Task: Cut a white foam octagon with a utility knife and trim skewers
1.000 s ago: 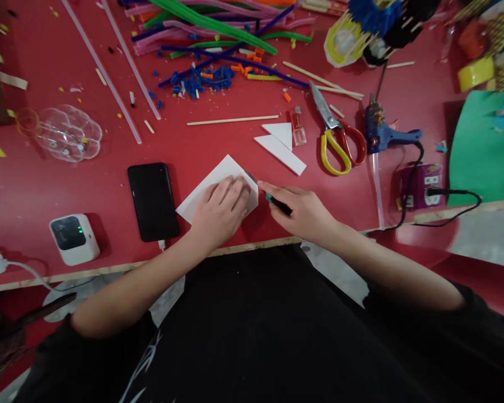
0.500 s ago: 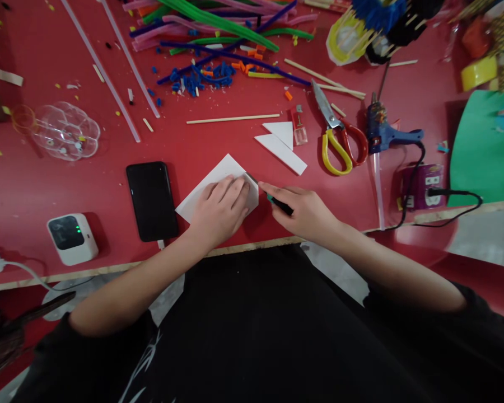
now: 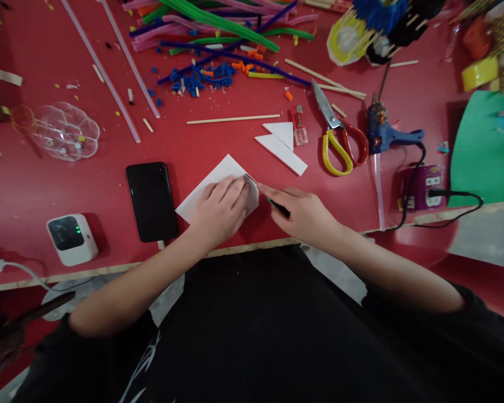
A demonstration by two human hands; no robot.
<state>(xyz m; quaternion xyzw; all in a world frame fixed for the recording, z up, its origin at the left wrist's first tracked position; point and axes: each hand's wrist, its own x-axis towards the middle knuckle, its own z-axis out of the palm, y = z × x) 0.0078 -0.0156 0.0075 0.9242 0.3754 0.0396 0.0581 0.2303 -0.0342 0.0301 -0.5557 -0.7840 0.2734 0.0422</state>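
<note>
A white piece of card or thin board (image 3: 227, 168) lies near the table's front edge. My left hand (image 3: 219, 208) rests flat across it, fingers stretched out, pressing it to the red tabletop. At the card's right edge, my right hand (image 3: 306, 211) grips a craft knife (image 3: 280, 207) with a black and green handle. Its index finger extends along the blade, which meets the slanted upper right edge beside my left fingertips. Just beyond lie two cut white offcuts, a long one (image 3: 282, 154) and a triangle (image 3: 283, 133), next to a small red and clear object (image 3: 299, 126).
Scissors (image 3: 326, 109) and a blue glue gun (image 3: 377, 126) lie to the right, near a purple power socket (image 3: 422, 187). A black phone (image 3: 152, 201) and a white device (image 3: 73, 239) are on the left. Pipe cleaners (image 3: 218, 22) and a wooden stick (image 3: 233, 119) lie farther back.
My right hand has shifted slightly left with the craft knife, bringing its index finger closer to the card's edge. My left hand and the card appear unmoved.
</note>
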